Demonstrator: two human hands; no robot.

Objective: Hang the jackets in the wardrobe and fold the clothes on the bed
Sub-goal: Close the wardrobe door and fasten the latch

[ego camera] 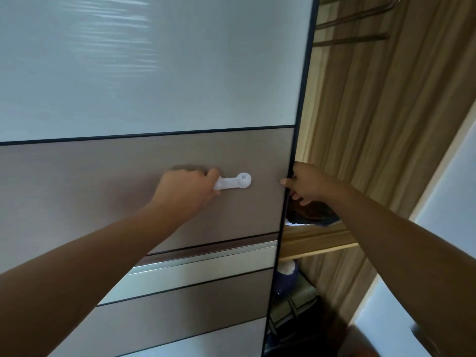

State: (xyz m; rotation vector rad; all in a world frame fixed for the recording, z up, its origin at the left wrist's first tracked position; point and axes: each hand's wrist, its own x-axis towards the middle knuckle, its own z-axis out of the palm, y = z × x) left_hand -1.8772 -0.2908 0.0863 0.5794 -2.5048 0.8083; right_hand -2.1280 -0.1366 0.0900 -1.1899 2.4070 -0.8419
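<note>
Both bare forearms reach up and forward from the lower corners, nearly straight. The left hand is knuckles-up, its fingers curled round the near end of a white plastic latch. The latch's round end sticks out to the right of that hand, flat on the brown panel of the wardrobe door.

Just right of the latch, the right hand grips the door's dark vertical edge. Its thumb is laid on the front face and its fingers are wrapped behind the frame.

Beyond the right hand's fingers the wardrobe stands open, with wood-grain walls inside. A dark garment lies bunched on a shelf just below and behind that hand. Under the shelf are blurred bundles I cannot identify. Far above both hands, hanging rails cross the top of the opening.
</note>
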